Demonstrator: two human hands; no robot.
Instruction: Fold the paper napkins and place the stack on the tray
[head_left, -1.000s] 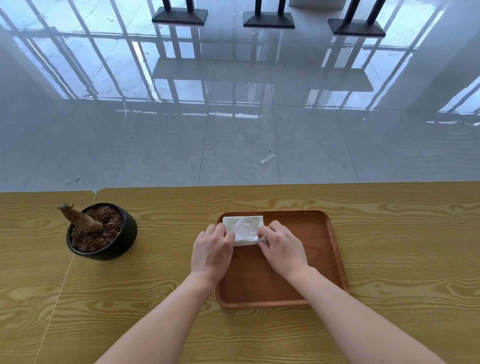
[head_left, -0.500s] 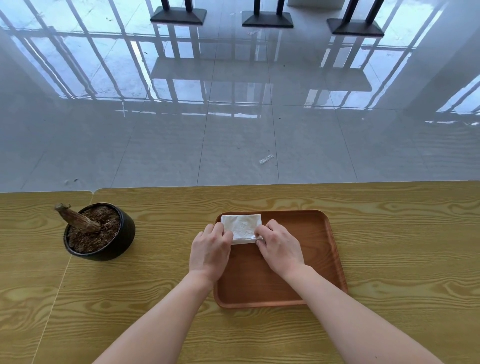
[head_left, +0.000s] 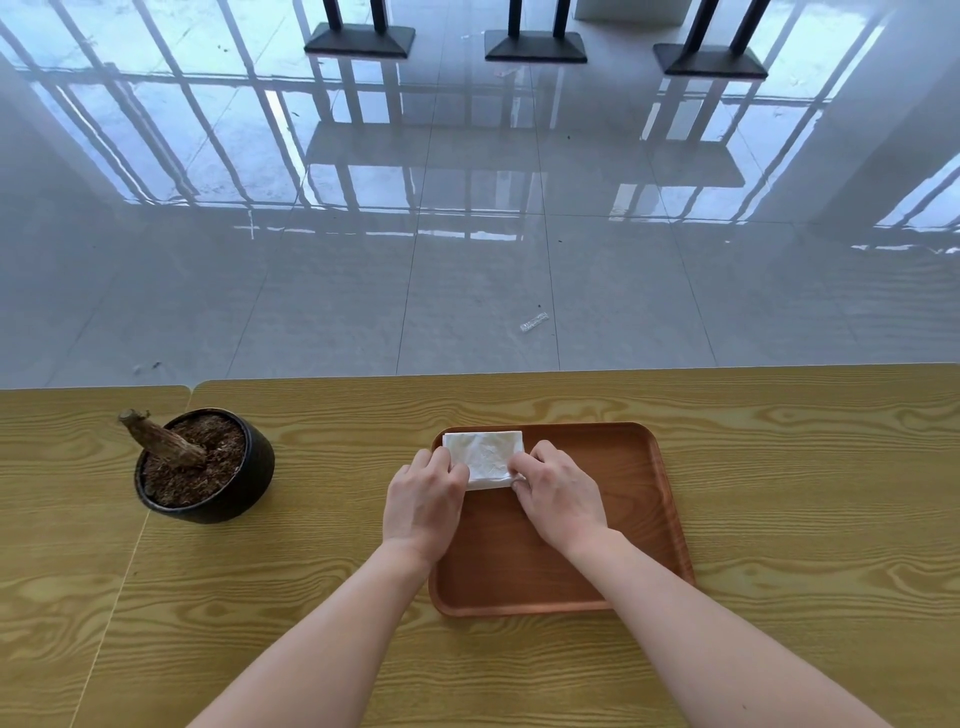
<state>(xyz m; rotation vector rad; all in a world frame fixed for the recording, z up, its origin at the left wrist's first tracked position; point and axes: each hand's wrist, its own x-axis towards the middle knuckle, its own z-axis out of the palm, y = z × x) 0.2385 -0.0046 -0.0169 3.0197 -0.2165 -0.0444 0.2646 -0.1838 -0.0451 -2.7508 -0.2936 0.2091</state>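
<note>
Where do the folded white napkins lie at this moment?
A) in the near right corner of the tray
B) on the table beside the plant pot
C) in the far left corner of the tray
C: the folded napkins sit in the far left corner of the wooden tray.

The bench (head_left: 779, 467) in front of me is yellow wood-grain laminate, made of two slabs butted together. The seam (head_left: 117, 597) between them runs from the far edge at about 11 o'clock down toward 7 o'clock. The larger slab fills the middle and everything out to 3 o'clock.

Two things rest directly on it. A brown wooden tray (head_left: 623, 519) with rounded corners and a low rim lies flat near the middle, its long side running from 12 to 6 o'clock. Well apart from it, at its 9 o'clock, a round black pot (head_left: 244, 488) stands upright right at the seam, mostly on the larger slab. It holds brown soil (head_left: 208, 480) and a cut stump (head_left: 161, 439) leaning toward 10 o'clock.
</note>
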